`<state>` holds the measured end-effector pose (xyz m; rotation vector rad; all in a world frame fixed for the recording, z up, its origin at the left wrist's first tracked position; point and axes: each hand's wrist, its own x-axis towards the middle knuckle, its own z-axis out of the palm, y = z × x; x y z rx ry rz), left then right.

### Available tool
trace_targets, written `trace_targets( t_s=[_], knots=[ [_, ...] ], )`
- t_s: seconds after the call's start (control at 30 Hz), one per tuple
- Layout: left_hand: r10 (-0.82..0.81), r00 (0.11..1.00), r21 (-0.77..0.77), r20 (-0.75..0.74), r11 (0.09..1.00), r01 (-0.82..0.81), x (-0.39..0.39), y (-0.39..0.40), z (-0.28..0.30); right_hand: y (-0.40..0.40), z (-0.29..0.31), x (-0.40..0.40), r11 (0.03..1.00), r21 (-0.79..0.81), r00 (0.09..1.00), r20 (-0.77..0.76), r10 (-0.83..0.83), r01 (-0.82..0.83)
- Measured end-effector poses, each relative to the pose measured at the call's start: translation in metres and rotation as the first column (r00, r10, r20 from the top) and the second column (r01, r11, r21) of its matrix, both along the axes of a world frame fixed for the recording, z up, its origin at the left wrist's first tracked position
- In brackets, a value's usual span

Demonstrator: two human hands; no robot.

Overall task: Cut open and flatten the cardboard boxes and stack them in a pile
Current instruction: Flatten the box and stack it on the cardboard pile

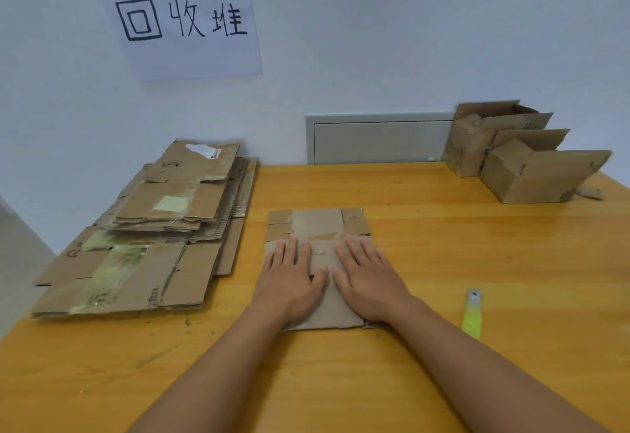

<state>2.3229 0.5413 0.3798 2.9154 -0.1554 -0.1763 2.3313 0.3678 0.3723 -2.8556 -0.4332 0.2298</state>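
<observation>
A: What blocks the left side?
B: The pile of flattened boxes (143, 234), reaching back to the wall (375, 40).
A: And the right?
B: Two open boxes (521, 156) fill the far corner; a yellow-handled cutter (473, 313) lies nearer. Bare table (477, 245) runs between them.

A makeshift recycling corner in a plain room: a handwritten sign (177, 20) reading 回收堆 taped to the white wall (375, 40), above a pile of flattened cardboard (150, 228) on a wooden surface (443, 262).
</observation>
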Motion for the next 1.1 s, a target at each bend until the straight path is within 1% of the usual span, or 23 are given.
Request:
trace_targets(
  t_s=[0.13,0.23,0.27,0.33,0.37,0.4,0.47,0.53,0.6,0.67,0.7,0.8,0.87,0.93,1.03,1.1],
  knots=[
    [-0.002,1.0,-0.003,-0.002,1.0,0.002,0.002,-0.001,0.001,0.0,0.0,0.0,1.0,0.024,1.0,0.016,-0.01,0.01],
    [0.017,1.0,-0.088,0.013,0.996,-0.016,0.001,0.002,0.007,0.001,0.002,-0.002,0.999,0.033,1.0,0.017,-0.019,0.018],
    [0.057,0.998,-0.122,0.031,0.991,-0.053,0.0,0.003,0.008,0.001,0.002,-0.002,0.999,0.037,1.0,0.02,-0.022,0.021],
    [0.209,0.976,-0.17,0.052,0.965,-0.198,-0.004,0.008,0.01,0.001,0.003,-0.004,0.998,0.054,0.999,0.031,-0.031,0.03],
    [0.293,0.955,-0.185,0.04,0.942,-0.281,-0.007,0.012,0.012,0.001,0.003,-0.005,0.997,0.063,0.999,0.034,-0.036,0.034],
    [0.342,0.94,-0.19,0.012,0.923,-0.334,-0.01,0.016,0.014,0.001,0.003,-0.006,0.996,0.075,0.998,0.037,-0.042,0.04],
    [0.36,0.931,-0.217,-0.057,0.906,-0.363,-0.018,0.022,0.021,0.0,0.002,-0.007,0.992,0.106,0.996,0.049,-0.068,0.063],
    [0.356,0.926,-0.314,-0.124,0.872,-0.376,-0.022,0.024,0.029,0.001,0.003,-0.009,0.986,0.131,0.991,0.068,-0.112,0.103],
    [0.372,0.915,-0.445,-0.157,0.8,-0.402,-0.023,0.023,0.037,0.001,0.004,-0.011,0.98,0.137,0.984,0.083,-0.158,0.146],
    [0.377,0.913,-0.555,-0.155,0.731,-0.396,-0.024,0.021,0.046,0.0,0.005,-0.014,0.97,0.148,0.975,0.081,-0.207,0.194],
    [0.368,0.917,-0.586,-0.151,0.714,-0.383,-0.024,0.019,0.048,0.0,0.004,-0.015,0.964,0.156,0.969,0.087,-0.23,0.215],
    [0.365,0.917,-0.574,-0.162,0.721,-0.388,-0.023,0.015,0.052,0.001,0.002,-0.017,0.952,0.146,0.941,0.172,-0.292,0.269],
    [0.414,0.893,-0.598,-0.176,0.676,-0.431,-0.024,0.013,0.055,0.002,0.004,-0.02,0.938,0.127,0.909,0.235,-0.345,0.323],
    [0.435,0.885,-0.639,-0.166,0.636,-0.432,-0.027,0.013,0.056,0.002,0.005,-0.023,0.924,0.112,0.887,0.257,-0.383,0.367],
    [0.388,0.911,-0.679,-0.137,0.633,-0.372,-0.034,0.015,0.056,0.002,0.006,-0.024,0.917,0.105,0.882,0.25,-0.399,0.385],
    [0.333,0.941,-0.698,-0.068,0.657,-0.283,-0.041,0.015,0.057,0.003,0.008,-0.024,0.917,0.116,0.882,0.253,-0.398,0.381]
  ],
)
